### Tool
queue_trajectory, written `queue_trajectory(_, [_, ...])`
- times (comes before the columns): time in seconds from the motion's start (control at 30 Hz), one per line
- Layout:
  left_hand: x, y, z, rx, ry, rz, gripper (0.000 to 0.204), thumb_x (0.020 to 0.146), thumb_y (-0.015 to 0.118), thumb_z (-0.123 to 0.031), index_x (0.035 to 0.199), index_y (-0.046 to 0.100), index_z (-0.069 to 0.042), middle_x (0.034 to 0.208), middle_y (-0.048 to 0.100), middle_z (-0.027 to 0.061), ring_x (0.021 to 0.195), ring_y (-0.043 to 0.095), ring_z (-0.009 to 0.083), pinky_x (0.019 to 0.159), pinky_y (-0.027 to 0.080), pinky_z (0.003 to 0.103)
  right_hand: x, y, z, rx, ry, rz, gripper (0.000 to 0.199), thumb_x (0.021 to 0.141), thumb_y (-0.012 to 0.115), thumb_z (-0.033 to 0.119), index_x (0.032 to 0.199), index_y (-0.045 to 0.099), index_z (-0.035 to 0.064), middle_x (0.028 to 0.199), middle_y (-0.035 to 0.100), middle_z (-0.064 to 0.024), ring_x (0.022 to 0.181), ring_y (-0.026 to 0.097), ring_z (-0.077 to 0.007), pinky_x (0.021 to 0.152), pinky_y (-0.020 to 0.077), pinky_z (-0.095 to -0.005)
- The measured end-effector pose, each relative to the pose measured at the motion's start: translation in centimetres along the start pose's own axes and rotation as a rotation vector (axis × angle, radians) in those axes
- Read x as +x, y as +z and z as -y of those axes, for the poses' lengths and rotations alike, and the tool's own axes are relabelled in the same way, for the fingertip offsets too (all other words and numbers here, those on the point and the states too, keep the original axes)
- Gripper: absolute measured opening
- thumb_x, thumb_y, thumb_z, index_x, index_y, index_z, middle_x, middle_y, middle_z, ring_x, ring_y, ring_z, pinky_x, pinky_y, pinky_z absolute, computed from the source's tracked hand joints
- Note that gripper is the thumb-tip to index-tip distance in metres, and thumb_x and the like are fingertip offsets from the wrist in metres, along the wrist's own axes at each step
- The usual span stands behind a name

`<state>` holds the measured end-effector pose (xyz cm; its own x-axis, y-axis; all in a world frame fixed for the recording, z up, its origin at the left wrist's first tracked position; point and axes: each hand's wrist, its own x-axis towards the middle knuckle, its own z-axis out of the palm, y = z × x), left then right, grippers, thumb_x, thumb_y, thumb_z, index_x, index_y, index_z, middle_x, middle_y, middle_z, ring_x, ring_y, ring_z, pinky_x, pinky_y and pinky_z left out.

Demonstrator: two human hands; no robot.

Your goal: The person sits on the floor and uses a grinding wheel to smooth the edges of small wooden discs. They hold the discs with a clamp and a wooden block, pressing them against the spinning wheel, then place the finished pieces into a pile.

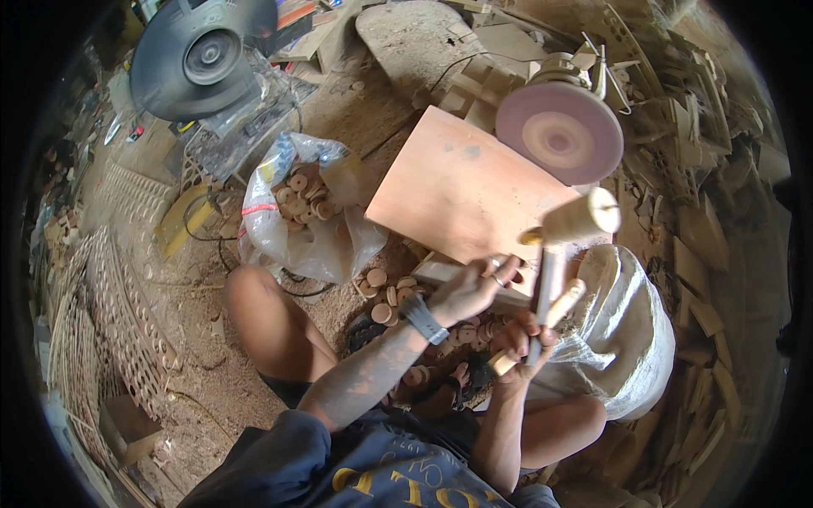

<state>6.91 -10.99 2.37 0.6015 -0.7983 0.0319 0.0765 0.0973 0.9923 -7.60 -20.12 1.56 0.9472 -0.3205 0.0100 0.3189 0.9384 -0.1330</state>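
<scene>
At the near right corner of the board (440, 186): one mallet (580, 217), head up, and one stick (567, 302), both clasped in the fingers of the right hand (525, 343), presumably to spare the other. Left hand (472, 294), fingers curled at the near edge, perhaps steadying; whether they grip anything, cannot tell. Outward: sander (559, 131), behind; bag (313, 256), mouth open, apparently keeping discs (296, 203) gathered; sack (631, 339), right.

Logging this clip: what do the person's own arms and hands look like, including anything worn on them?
The left hand and right hand are ungloved. A dark grey watch-like wristband circles the left wrist, and a finger there seems to carry a ring. The left sleeve is short and dark navy; no band shows on the right forearm.
</scene>
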Motion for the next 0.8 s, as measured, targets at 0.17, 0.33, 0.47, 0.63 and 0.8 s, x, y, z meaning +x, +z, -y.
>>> queue_trajectory(0.17, [-4.7,-7.9,1.6,-0.257,-0.142,-0.672,0.046,0.098,0.049,-0.051,0.120,0.061,-0.012,0.105,0.067,0.0041,0.094,0.062,0.0122,0.080,0.050,0.029,0.7,1.3,3.6,-0.463,-0.465,-0.186,0.016,0.091,0.062,0.021,0.084,0.055,0.0082,0.079,0.056,0.0001,0.057,0.049,-0.0079,0.045,0.0410,-0.0220])
queue_trajectory(0.33, [-7.0,-10.9,3.5,-0.137,-0.168,-0.893,0.051,0.096,0.050,-0.055,0.123,0.059,-0.012,0.120,0.061,0.0053,0.104,0.056,0.0140,0.084,0.045,0.031,3.3,2.1,0.0,-1.088,-0.622,-0.556,0.019,0.083,0.061,0.012,0.098,0.058,0.0002,0.063,0.051,-0.0004,0.049,0.045,-0.0078,0.040,0.0364,-0.0213])
queue_trajectory(0.47, [-7.1,-10.9,4.1,-0.170,-0.127,-0.932,0.055,0.094,0.053,-0.057,0.121,0.059,-0.010,0.119,0.059,0.0044,0.101,0.055,0.0135,0.082,0.045,0.030,4.6,3.4,-7.5,-1.731,-0.443,-0.166,0.041,0.078,0.062,0.003,0.118,0.058,-0.0058,0.072,0.062,-0.0070,0.060,0.058,-0.0130,0.059,0.0513,-0.0285])
queue_trajectory(0.63, [-8.4,-9.9,4.1,-0.242,-0.124,-0.912,0.050,0.097,0.051,-0.051,0.121,0.058,-0.007,0.114,0.062,0.0063,0.096,0.059,0.0132,0.080,0.048,0.028,3.8,5.2,-10.5,-1.805,-0.420,-0.102,0.070,0.077,0.066,-0.001,0.143,0.041,0.0009,0.085,0.069,-0.0141,0.073,0.068,-0.0205,0.071,0.0554,-0.0325])
queue_trajectory(0.8, [-9.4,-5.2,3.8,-0.265,-0.112,-0.547,0.050,0.099,0.050,-0.048,0.116,0.059,-0.002,0.105,0.064,0.0071,0.093,0.062,0.0129,0.079,0.051,0.025,2.3,4.5,-7.5,-1.587,-0.348,-0.346,0.064,0.080,0.065,0.001,0.140,0.043,-0.0032,0.077,0.062,-0.0032,0.068,0.057,-0.0092,0.064,0.0486,-0.0242])
